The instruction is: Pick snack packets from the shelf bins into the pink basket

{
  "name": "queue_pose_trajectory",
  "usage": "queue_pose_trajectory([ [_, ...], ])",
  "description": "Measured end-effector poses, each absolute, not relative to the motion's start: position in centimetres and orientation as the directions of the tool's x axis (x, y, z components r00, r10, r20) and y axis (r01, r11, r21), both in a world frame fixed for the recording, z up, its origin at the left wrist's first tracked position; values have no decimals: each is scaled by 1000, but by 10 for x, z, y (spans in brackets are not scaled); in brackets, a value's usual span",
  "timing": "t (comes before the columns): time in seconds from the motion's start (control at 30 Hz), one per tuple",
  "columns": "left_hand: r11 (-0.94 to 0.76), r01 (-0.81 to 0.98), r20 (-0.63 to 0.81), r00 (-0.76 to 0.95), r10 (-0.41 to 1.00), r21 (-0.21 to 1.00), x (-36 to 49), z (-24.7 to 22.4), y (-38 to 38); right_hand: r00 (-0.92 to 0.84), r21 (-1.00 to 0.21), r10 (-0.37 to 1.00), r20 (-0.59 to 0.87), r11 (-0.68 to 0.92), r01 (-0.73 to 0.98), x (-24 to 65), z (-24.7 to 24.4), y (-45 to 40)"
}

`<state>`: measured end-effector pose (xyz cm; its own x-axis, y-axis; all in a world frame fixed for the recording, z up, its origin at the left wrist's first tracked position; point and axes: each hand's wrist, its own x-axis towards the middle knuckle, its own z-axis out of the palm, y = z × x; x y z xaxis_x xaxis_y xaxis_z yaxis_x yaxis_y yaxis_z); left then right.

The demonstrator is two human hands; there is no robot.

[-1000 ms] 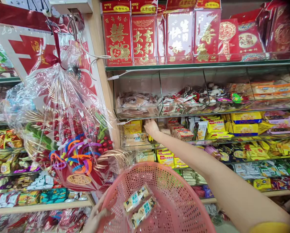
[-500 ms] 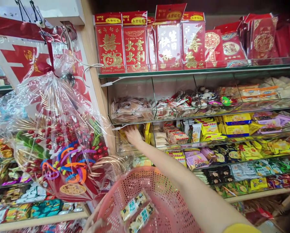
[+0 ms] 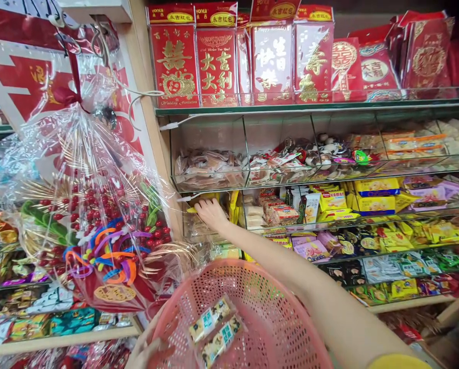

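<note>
My right hand (image 3: 212, 214) reaches into the leftmost compartment of the third shelf level. Its fingers are closed on a yellow packet (image 3: 192, 210), whose edge sticks out to the left of the fingertips; most of it is hidden. At the bottom, my left hand (image 3: 147, 348) grips the left rim of a pink perforated plastic basket (image 3: 275, 307). In the basket lie two clear-wrapped snack bars (image 3: 216, 330) with white and green labels. My right forearm passes over the basket's right side.
Red envelopes (image 3: 216, 66) stand on the top shelf, above glass-divided bins of snacks. Yellow wafer packets (image 3: 332, 205) sit right of my hand. A cellophane-wrapped decoration (image 3: 110, 241) with red berries hangs at left, close to the basket. A white cable (image 3: 171, 125) hangs near the shelf post.
My right hand has drawn back slightly in the compartment, and a yellow packet edge now shows at its fingers. The camera view has shifted slightly. The left hand still grips the basket.
</note>
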<state>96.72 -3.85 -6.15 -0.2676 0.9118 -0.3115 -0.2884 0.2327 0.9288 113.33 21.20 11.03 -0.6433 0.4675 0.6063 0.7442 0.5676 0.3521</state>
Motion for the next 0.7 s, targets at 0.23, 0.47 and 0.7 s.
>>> queue_pose_trajectory([
  [0.23,224,-296,-299,-240,924,929,962,-64,-39,-679,423,475,560,541,727,1179,115,179],
  [0.47,208,-287,-263,-170,950,935,959,-68,-38,-394,268,782,482,296,917,1201,129,172],
  [0.7,198,-338,-262,-154,953,920,957,-73,-39,-374,236,805,460,295,926,1173,135,194],
])
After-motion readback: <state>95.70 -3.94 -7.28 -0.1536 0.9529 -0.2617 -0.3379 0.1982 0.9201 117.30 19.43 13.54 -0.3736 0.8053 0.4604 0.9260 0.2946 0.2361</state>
